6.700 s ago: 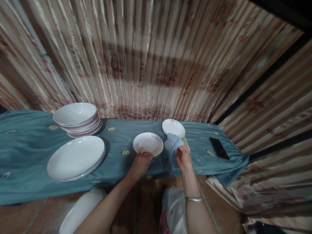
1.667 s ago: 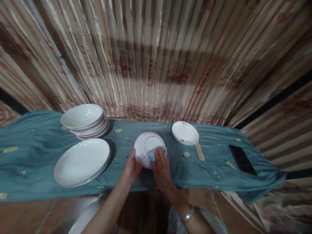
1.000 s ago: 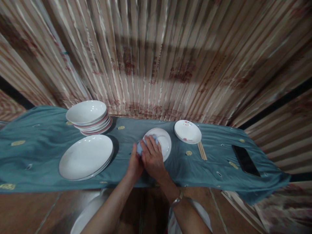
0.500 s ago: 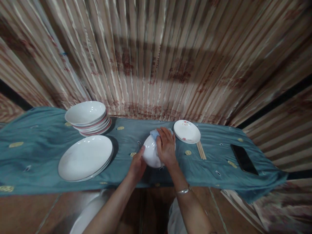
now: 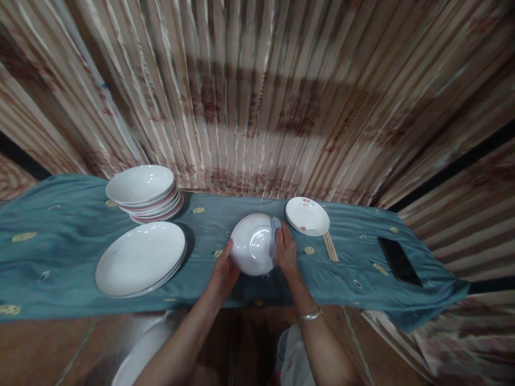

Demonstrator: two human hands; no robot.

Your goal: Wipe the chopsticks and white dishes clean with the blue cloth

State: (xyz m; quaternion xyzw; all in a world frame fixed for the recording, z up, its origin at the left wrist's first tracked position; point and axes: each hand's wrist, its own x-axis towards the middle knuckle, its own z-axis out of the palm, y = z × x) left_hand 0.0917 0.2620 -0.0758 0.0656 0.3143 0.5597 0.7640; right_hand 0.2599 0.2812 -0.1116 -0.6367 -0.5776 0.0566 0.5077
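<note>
A white bowl (image 5: 253,246), its underside with the round foot facing me, is held up between both hands over the table's front half. My left hand (image 5: 226,265) grips its left rim, thumb on the outer wall. On the opposite side my right hand (image 5: 286,249) presses a light blue cloth (image 5: 277,225) against the bowl's right edge. Most of the cloth is hidden by the fingers. A silver bracelet (image 5: 309,315) circles the right wrist.
Stacked bowls (image 5: 140,185) stand at the back left, with large oval plates (image 5: 140,260) in front. Small flowered plates (image 5: 308,215), chopsticks (image 5: 330,246) and a black phone (image 5: 399,261) lie to the right on the teal tablecloth (image 5: 346,279). A pleated curtain (image 5: 249,107) hangs behind.
My right hand has slid with the cloth from across the bowl's underside to its right edge. More of the bowl's base now shows. My left hand keeps its hold.
</note>
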